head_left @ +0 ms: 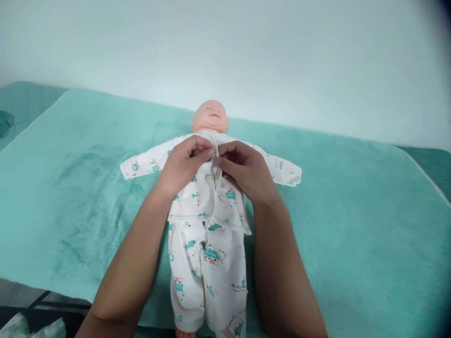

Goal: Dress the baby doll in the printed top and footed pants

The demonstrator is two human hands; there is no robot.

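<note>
A baby doll (pixel 210 117) lies on its back, dressed in a white printed baby jacket (pixel 192 202) and matching pants (pixel 221 267). My left hand (pixel 188 159) pinches one front edge of the jacket near the upper chest. Opposite it, my right hand (pixel 244 164) pinches the other front edge, its fingertips almost meeting the left ones. Below my fingers the jacket front hangs apart, and a small pale fastener (pixel 210 179) shows on its left edge. Whatever fastener lies between my fingertips is hidden. Both jacket sleeves stretch out sideways.
A teal plush blanket (pixel 334 211) spreads under the doll. Behind it rises a pale wall (pixel 225 51). At the lower left, past the blanket's edge, there is a dark frame (pixel 45 300) and a bit of patterned cloth (pixel 35 327).
</note>
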